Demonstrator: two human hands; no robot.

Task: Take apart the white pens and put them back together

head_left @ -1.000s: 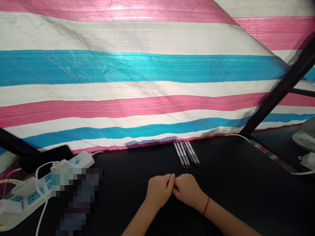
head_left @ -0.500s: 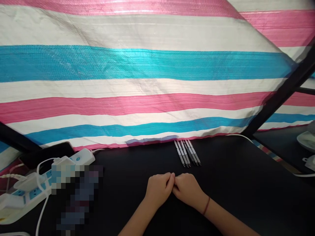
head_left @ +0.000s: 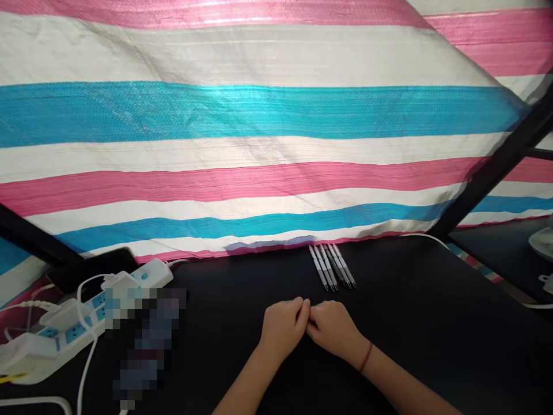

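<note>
My left hand (head_left: 283, 327) rests on the black tabletop, fingers curled into a loose fist. Against its thumb side lies my right hand (head_left: 334, 325), closed in the same way, with a thin dark red band (head_left: 366, 356) around the wrist. The two fists touch at the thumbs and knuckles, and nothing shows in either one. Just beyond them several white pens (head_left: 332, 267) lie side by side in a row, tips toward me. One among them looks darker grey. Neither hand touches the pens.
A white power strip (head_left: 151, 275) with plugs and cables runs along the left. Beside it lies a pixelated object (head_left: 151, 340), and a dark flat device (head_left: 93, 268) sits behind. Striped sheeting (head_left: 259, 112) hangs at the back, with a black frame post (head_left: 488, 173) on the right.
The view has shifted slightly, so everything sits a little further right in the picture. Both hands stay closed and together, and the pens keep their places.
</note>
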